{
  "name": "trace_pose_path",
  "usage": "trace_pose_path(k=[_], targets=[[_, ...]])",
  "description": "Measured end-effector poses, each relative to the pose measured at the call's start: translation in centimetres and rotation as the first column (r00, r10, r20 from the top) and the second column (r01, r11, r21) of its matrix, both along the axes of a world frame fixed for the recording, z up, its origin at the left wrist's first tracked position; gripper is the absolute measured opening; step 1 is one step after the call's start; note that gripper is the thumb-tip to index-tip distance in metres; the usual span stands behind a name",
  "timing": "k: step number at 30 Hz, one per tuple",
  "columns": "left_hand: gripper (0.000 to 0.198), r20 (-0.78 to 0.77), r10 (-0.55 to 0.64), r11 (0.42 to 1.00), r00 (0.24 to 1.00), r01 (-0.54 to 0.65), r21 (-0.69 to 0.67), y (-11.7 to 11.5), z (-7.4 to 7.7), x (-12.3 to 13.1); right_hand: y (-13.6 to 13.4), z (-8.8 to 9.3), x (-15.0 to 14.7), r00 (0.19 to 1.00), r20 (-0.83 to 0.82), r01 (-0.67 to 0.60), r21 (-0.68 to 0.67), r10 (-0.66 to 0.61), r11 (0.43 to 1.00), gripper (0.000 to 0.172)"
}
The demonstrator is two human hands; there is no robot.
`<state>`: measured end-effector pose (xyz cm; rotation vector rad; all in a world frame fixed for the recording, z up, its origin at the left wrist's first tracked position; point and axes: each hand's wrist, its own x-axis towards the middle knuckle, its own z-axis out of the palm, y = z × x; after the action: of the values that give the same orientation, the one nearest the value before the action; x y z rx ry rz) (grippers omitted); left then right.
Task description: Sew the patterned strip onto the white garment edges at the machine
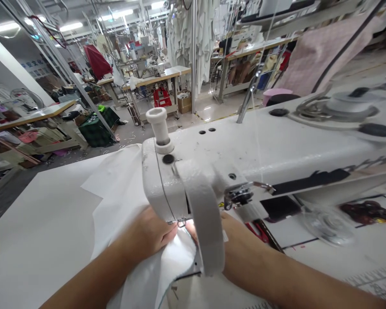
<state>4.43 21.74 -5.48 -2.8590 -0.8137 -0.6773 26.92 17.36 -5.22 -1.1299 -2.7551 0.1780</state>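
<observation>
A white sewing machine (244, 154) fills the middle and right, its head end hanging over a piece of white fabric (122, 193) spread on the white table (35, 231). My left hand (148, 234) lies on the fabric just left of the needle area, fingers curled and pressing the cloth down. My right hand (234, 240) reaches in under the machine head from the right; its fingers are hidden behind the head and the curved guard (206, 223). A bright lamp lights the cloth between the two hands.
Red-handled scissors (260, 234) lie on the table under the machine arm. A clear bobbin-like disc (328, 223) sits to the right. Behind are other sewing tables (154, 79), hanging white garments (193, 38), boxes and cloth piles on the floor.
</observation>
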Motion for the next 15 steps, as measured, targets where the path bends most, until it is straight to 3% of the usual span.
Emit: trace_pose_path(k=[7,15], targets=[[0.022,-0.006,0.033,0.999,0.999,-0.033,0.018,-0.4,1.2,0.3,0.0,-0.6,0.2,0.99,0.129,-0.062,0.057,0.054,0.996,0.014],[0.027,-0.037,0.025,0.999,0.999,-0.024,0.021,0.0,0.5,-0.1,-0.2,0.5,0.3,0.98,0.186,-0.085,0.084,0.068,0.993,0.004]])
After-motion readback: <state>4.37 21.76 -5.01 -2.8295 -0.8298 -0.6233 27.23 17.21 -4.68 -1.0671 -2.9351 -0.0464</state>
